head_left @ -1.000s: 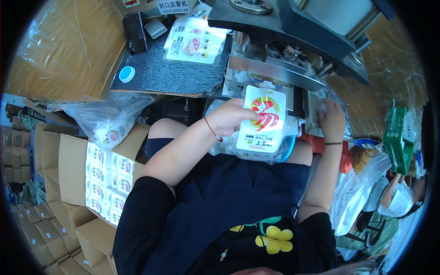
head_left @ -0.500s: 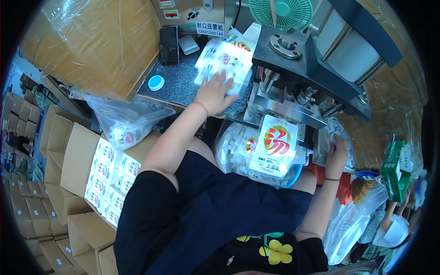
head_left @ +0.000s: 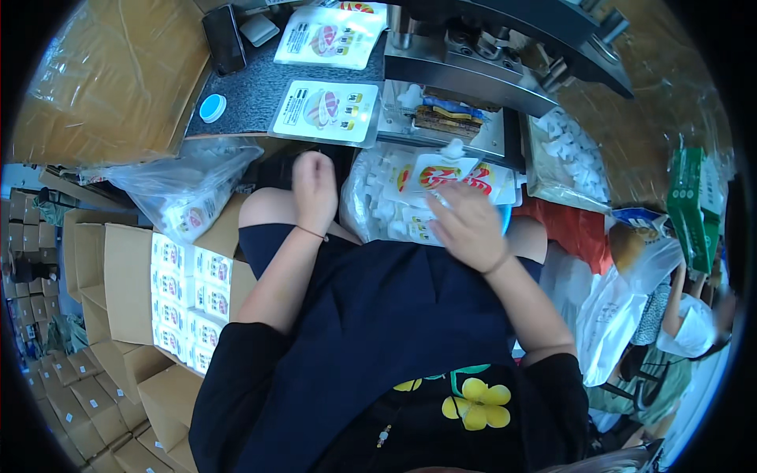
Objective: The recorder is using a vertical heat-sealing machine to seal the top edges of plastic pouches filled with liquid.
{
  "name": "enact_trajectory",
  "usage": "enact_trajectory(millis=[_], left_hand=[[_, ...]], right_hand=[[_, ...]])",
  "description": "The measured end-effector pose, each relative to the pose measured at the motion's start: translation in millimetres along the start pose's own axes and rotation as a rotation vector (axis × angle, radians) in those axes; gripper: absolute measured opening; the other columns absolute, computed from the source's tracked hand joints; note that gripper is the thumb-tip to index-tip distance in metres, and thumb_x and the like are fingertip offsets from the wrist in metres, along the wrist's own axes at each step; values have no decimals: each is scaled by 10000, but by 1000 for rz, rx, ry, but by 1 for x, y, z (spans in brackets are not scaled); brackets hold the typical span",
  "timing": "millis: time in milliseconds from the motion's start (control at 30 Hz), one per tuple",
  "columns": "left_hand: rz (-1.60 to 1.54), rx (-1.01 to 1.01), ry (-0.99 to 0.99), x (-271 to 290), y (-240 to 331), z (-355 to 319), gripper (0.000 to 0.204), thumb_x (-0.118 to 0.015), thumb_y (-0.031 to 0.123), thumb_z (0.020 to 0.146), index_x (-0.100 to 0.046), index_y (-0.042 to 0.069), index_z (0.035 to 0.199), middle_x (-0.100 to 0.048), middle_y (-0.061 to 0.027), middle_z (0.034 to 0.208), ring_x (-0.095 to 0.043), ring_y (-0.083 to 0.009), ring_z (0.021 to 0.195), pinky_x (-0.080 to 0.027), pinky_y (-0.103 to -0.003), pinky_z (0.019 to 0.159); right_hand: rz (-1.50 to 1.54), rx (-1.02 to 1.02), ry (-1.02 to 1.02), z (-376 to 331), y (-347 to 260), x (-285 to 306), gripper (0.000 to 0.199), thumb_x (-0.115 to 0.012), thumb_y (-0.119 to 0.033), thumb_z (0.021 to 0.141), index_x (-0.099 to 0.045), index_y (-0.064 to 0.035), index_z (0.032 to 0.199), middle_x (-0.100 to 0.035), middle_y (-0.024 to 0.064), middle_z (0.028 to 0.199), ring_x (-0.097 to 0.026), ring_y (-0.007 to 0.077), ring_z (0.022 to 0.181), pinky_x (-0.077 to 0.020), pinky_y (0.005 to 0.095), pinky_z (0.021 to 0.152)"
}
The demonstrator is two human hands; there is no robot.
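While the right hand (head_left: pixel 471 227) lay spread, fingers grasping the top white spouted pouch (head_left: pixel 441 175) in the lap bag (head_left: pixel 371 206), the left hand (head_left: pixel 315 188) hung curled and empty at nine o'clock of it, below the grey worktop (head_left: pixel 244 102).

Packing workshop: sealing machine (head_left: pixel 489 47), stacked cardboard cartons (head_left: pixel 87 370), open carton of pouches (head_left: pixel 185 303), bagged spout pouches (head_left: pixel 402 197).

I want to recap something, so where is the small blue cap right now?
In the head view the blue cap lies upper left on the dark table, beside the nearest white pouch and above the left hand.
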State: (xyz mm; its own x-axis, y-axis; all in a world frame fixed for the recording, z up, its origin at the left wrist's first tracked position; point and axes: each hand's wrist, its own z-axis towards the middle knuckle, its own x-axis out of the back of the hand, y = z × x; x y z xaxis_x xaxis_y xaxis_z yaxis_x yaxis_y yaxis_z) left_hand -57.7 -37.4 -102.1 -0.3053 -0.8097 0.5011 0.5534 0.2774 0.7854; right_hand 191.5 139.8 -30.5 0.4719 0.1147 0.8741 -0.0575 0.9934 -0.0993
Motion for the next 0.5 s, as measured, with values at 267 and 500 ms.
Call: enact_trajectory(millis=[267, 500], left_hand=[[256, 710, -751, -28, -40, -20, 259, -531, 239, 916, -700, 49, 967, -688, -235, 1006, -674, -367, 935, -533, -443, 817], [263, -192, 29, -35, -37, -38, 168, -581, 112, 961, -466, -8, 933, -618, -188, 883, -629, -355, 663, -524, -438, 639]], right_hand=[[108, -738, -1121, -78, 29, -196, 782, -489, -599, 918, -376, -120, 1526, -343, 129, 1593, -386, 320, 1430, -281, 472, 1189], [105, -583, -882, -64, 31, -160, 498, -612, -434, 892, -658, -86, 1244, -571, 153, 1368, -575, 323, 1221, -475, 438, 1014]])
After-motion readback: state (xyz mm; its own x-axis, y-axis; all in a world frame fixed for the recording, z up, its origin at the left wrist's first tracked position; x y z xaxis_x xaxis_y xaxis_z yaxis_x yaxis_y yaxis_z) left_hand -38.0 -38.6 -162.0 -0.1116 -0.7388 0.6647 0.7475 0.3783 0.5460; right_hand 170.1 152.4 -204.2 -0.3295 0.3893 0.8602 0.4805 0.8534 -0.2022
